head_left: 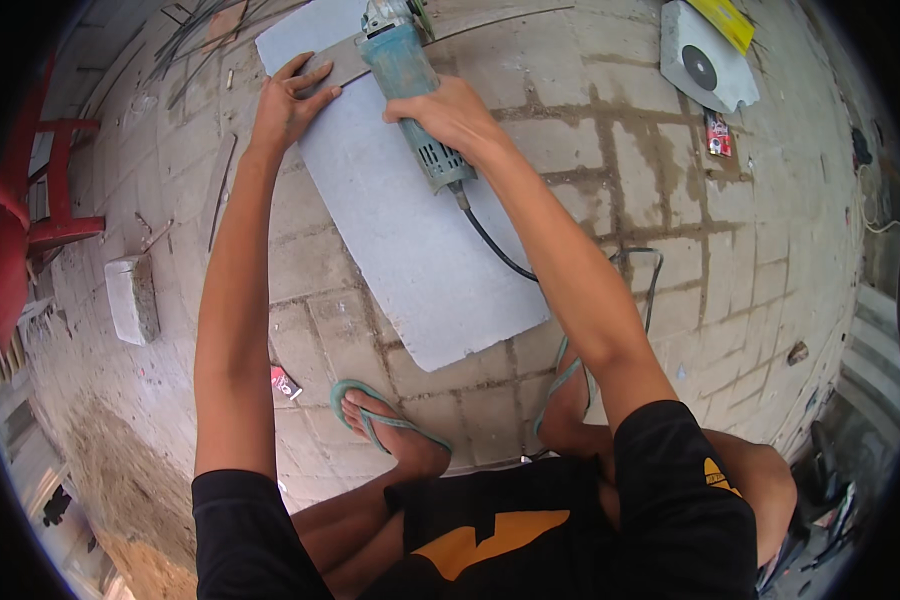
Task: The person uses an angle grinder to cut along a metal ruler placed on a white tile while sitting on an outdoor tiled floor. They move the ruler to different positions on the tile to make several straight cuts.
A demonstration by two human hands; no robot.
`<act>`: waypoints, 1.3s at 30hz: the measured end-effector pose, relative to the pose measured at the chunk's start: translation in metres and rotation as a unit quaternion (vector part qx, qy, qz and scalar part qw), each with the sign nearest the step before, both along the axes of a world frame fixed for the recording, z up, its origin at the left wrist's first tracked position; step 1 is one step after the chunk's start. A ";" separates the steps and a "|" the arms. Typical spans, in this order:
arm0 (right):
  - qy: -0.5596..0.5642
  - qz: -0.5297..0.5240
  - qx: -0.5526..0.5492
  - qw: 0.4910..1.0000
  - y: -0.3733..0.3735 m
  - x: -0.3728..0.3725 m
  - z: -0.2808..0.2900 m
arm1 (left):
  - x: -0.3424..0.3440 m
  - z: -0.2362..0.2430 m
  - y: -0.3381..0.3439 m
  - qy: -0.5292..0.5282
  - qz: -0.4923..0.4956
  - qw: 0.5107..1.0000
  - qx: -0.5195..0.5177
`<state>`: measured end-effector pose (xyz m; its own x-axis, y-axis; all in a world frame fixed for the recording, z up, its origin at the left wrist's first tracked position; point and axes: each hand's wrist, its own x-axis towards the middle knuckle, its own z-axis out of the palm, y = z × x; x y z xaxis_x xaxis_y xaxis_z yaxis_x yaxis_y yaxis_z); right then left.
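Observation:
A teal angle grinder (pixel 403 85) is in my right hand (pixel 450 115), its fingers wrapped round the body. The grinder's metal head points away from me, at the top edge. A pale grey-blue flat board (pixel 425 270) lies slantwise on the ground under it. Across the board's far part runs a narrow grey strip (pixel 346 62), with the grinder head over its right part. My left hand (pixel 292 100) rests at the board's left edge, fingers spread and touching the strip. A black power cord (pixel 490 238) leaves the grinder's rear and passes beneath my right forearm.
Brick paving (pixel 560 150) surrounds the board. A white block (pixel 708 60) with a dark disc on it stands far right, beside a red packet (pixel 717 135). At left are a concrete block (pixel 132 300) and a red chair (pixel 60 228). My sandalled feet flank the board's near end.

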<state>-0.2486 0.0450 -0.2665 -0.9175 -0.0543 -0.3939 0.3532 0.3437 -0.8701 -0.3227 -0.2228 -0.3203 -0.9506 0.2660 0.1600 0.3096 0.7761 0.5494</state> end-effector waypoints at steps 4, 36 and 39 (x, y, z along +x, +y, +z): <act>-0.002 0.003 -0.009 1.000 -0.002 -0.002 -0.002 | -0.002 -0.004 -0.006 0.007 -0.007 1.000 -0.004; -0.070 -0.122 0.163 0.977 0.227 0.063 0.182 | 0.229 0.161 0.285 -0.150 -0.256 0.928 0.225; -0.092 -0.175 0.310 0.930 0.297 0.112 0.142 | 0.232 0.171 0.256 -0.239 -0.440 0.865 0.015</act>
